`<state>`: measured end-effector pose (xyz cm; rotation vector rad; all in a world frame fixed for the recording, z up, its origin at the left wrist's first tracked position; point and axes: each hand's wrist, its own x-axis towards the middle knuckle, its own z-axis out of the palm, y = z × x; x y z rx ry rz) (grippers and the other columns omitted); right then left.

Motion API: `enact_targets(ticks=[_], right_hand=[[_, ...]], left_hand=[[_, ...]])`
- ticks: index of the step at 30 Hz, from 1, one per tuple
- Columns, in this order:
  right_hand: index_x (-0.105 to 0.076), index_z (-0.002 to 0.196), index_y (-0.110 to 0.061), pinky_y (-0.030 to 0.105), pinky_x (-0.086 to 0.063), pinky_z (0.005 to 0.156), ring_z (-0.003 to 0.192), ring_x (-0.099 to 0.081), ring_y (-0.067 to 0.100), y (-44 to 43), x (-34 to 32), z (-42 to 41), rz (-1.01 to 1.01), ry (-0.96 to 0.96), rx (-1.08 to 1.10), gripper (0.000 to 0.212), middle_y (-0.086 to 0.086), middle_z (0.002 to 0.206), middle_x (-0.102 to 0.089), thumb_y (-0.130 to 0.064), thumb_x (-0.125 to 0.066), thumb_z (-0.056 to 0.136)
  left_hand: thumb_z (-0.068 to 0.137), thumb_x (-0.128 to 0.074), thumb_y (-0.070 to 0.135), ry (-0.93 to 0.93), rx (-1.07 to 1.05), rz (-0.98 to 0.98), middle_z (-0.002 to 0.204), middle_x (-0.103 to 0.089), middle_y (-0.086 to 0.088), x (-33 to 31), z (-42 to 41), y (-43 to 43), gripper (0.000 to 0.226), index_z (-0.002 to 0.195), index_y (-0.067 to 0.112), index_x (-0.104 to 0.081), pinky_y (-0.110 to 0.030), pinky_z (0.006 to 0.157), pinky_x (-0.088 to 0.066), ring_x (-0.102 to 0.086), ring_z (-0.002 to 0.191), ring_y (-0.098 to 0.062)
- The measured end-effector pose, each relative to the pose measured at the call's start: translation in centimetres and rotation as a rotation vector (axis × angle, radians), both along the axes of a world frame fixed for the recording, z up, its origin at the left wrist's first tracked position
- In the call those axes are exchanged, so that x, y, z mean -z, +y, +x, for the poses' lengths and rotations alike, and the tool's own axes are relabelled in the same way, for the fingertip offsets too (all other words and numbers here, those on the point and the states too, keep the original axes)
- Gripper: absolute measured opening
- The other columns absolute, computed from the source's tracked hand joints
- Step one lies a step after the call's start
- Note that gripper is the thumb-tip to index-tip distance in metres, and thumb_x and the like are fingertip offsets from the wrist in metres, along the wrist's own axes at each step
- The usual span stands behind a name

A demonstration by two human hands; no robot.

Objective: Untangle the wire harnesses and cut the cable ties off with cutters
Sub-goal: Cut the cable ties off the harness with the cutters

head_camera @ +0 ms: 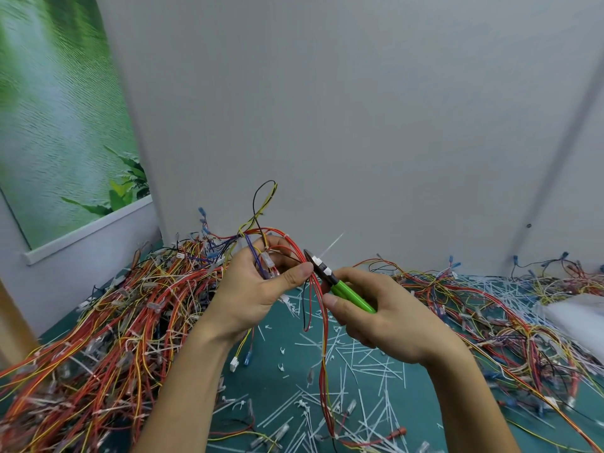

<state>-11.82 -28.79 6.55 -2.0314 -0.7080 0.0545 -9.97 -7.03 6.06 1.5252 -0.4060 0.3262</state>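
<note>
Harness (319, 299): held up above the mat at centre frame; red, yellow and black wires loop over the left hand and hang down to the surface.
Tie (318, 258): white, on the red wires, at the cutter tip; its tail sticks up to the right.
Left hand (258, 289): gripping the harness, thumb pressed beside the tie.
Right hand (385, 318): closed around the green handles of the cutters (346, 292).
Mat (281, 341): dark green, strewn with cut ties (359, 364).
Left pile (114, 322): dense harnesses, ties on.
Right pile (490, 308): looser wires, reaching the wall.
Wall (327, 109): plain pale grey.
Poster (58, 109): green foliage, hung at far left.
</note>
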Motion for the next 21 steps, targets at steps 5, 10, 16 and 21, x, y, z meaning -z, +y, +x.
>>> enact_targets(ticks=[5,10,16,21], right_hand=[[-0.064,0.108,-0.029,0.03,-0.047,0.059,0.06,-0.053,0.011,-0.16,-0.02,-0.02,-0.019,-0.028,-0.002,0.016,-0.005,0.072,-0.058,-0.043,-0.061,0.1],[-0.065,0.107,-0.032,0.041,-0.049,0.063,0.063,-0.048,0.013,-0.18,-0.35,-0.24,-0.064,-0.084,0.018,0.017,0.01,0.081,-0.058,-0.047,-0.059,0.1],[-0.065,0.109,-0.031,0.034,-0.045,0.062,0.062,-0.048,0.011,-0.3,-0.33,-0.27,-0.069,-0.1,0.02,0.019,0.006,0.079,-0.057,-0.047,-0.059,0.1],[-0.066,0.11,-0.029,0.033,-0.044,0.064,0.063,-0.047,0.007,-0.49,-0.16,-0.17,-0.07,-0.08,0.0,0.02,-0.012,0.072,-0.055,-0.046,-0.059,0.101]], left_hand=[[0.073,-0.081,0.021,0.006,0.01,-0.009,0.087,-0.075,-0.016,-0.02,-0.06,-0.02,0.038,0.099,-0.001,-0.063,-0.027,0.077,-0.059,-0.074,0.083,-0.025],[0.071,-0.082,0.02,0.006,0.03,-0.033,0.085,-0.075,-0.01,0.06,0.0,-0.07,0.036,0.097,0.005,-0.062,-0.027,0.077,-0.059,-0.073,0.082,-0.022],[0.074,-0.082,0.019,-0.015,0.023,-0.011,0.085,-0.075,-0.009,0.16,0.03,0.04,0.032,0.097,0.009,-0.062,-0.027,0.077,-0.059,-0.073,0.083,-0.023],[0.072,-0.082,0.021,-0.05,-0.004,0.023,0.084,-0.074,-0.005,0.07,-0.15,-0.04,0.031,0.095,0.013,-0.062,-0.023,0.076,-0.058,-0.072,0.083,-0.02]])
